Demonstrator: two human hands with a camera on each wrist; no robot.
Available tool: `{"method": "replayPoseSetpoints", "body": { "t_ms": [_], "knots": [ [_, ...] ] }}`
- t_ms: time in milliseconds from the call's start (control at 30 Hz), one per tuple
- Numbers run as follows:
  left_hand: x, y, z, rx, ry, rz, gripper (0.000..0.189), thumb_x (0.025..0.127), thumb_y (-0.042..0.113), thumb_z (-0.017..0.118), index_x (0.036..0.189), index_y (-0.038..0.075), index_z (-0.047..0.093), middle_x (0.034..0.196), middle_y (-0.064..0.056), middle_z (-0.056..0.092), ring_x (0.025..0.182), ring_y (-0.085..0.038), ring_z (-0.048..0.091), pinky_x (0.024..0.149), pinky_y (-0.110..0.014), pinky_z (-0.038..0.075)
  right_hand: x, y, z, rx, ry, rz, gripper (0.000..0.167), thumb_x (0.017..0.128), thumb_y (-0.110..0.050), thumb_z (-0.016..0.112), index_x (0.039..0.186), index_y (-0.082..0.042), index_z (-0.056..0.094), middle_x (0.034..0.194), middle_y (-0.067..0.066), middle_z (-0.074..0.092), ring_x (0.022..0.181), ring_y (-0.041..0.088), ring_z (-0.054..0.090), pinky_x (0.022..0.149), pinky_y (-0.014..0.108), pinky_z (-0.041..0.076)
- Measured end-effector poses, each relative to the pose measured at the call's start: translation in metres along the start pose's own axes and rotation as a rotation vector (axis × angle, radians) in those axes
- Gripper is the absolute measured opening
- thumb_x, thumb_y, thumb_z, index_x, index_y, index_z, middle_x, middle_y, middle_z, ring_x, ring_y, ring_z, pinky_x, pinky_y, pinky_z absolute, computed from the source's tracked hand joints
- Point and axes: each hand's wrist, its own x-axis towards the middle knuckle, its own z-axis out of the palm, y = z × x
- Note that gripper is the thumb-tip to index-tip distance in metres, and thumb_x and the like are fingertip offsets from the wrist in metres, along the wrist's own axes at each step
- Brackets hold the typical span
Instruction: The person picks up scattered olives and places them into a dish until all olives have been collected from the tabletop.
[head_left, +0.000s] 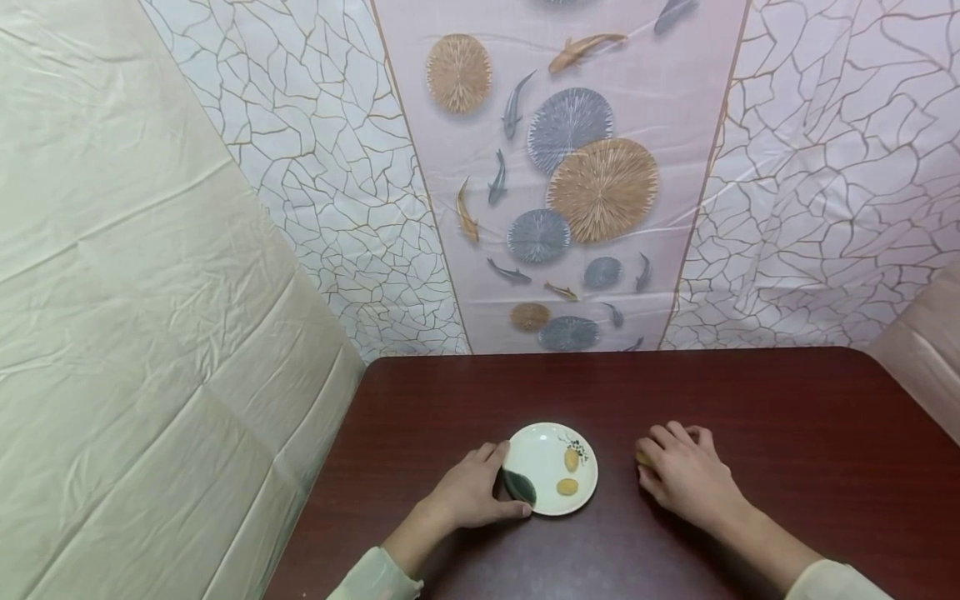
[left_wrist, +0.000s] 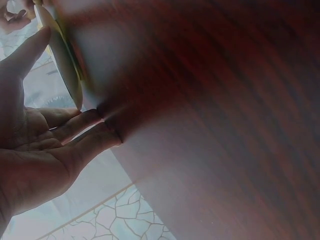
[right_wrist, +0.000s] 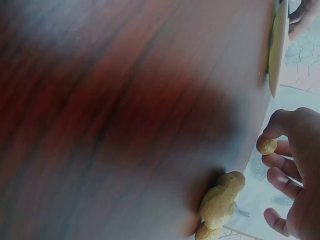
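Note:
In the head view, a small white plate (head_left: 542, 467) with a green leaf patch and a dark printed sprig lies on the table. Two small yellowish oval pieces (head_left: 567, 487) rest on it. My left hand (head_left: 476, 490) holds the plate's left rim between thumb and fingers. To the plate's right, my right hand (head_left: 688, 471) pinches one small, rounded, yellow-brown piece (right_wrist: 266, 145) between thumb and fingertips, apart from the plate. Several similar wrinkled lumps (right_wrist: 218, 204) lie together on the table near that hand in the right wrist view; their kind is unclear.
The dark red-brown wooden table (head_left: 420, 396) has rounded far corners. Behind it hangs a patterned cloth (head_left: 487, 275) with fish and round leaf shapes. Pale padded fabric (head_left: 187, 333) borders the left side, with more at the right edge.

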Motion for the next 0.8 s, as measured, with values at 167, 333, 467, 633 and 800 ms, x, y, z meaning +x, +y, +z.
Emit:
{"method": "replayPoseSetpoints", "body": {
  "t_ms": [167, 333, 467, 633, 800],
  "knots": [
    [0.0, -0.001, 0.0, -0.003, -0.001, -0.002, 0.114, 0.088, 0.068, 0.084, 0.172, 0.006, 0.037, 0.164, -0.013, 0.054, 0.15, -0.035, 0.055, 0.116, -0.052, 0.055, 0.002, -0.003, 0.0, 0.028, 0.026, -0.017, 0.028, 0.072, -0.014, 0.091, 0.093, -0.017, 0.073, 0.094, -0.001, 0.068, 0.093, 0.024, 0.061, 0.086, 0.064, 0.049],
    [0.0, -0.001, 0.001, -0.005, -0.004, -0.006, 0.114, 0.088, 0.068, 0.084, 0.172, 0.006, 0.037, 0.165, -0.013, 0.054, 0.151, -0.035, 0.055, 0.116, -0.053, 0.055, 0.004, -0.007, -0.001, 0.039, 0.034, -0.035, 0.028, 0.073, -0.014, 0.091, 0.096, -0.017, 0.075, 0.095, -0.001, 0.068, 0.093, 0.022, 0.06, 0.086, 0.062, 0.05],
    [0.0, -0.001, 0.0, -0.002, -0.003, -0.008, 0.114, 0.088, 0.068, 0.084, 0.172, 0.006, 0.037, 0.165, -0.013, 0.054, 0.151, -0.035, 0.055, 0.116, -0.053, 0.055, 0.006, -0.01, -0.001, 0.05, 0.038, -0.049, 0.028, 0.074, -0.015, 0.09, 0.098, -0.017, 0.075, 0.096, -0.001, 0.068, 0.094, 0.022, 0.06, 0.087, 0.06, 0.049],
    [0.0, -0.001, 0.001, -0.004, -0.002, -0.007, 0.114, 0.088, 0.068, 0.084, 0.172, 0.007, 0.037, 0.164, -0.013, 0.054, 0.15, -0.035, 0.055, 0.115, -0.053, 0.056, 0.008, -0.013, -0.002, 0.072, 0.039, -0.063, 0.028, 0.075, -0.014, 0.09, 0.099, -0.017, 0.076, 0.098, -0.002, 0.067, 0.095, 0.021, 0.059, 0.088, 0.061, 0.049],
    [0.0, -0.001, 0.001, -0.001, 0.0, -0.004, 0.114, 0.088, 0.068, 0.084, 0.172, 0.006, 0.037, 0.164, -0.013, 0.054, 0.15, -0.035, 0.055, 0.115, -0.053, 0.056, 0.01, -0.016, -0.004, 0.088, 0.048, -0.08, 0.027, 0.077, -0.014, 0.09, 0.101, -0.017, 0.077, 0.099, -0.003, 0.067, 0.095, 0.02, 0.06, 0.089, 0.061, 0.05]
  ]
}}
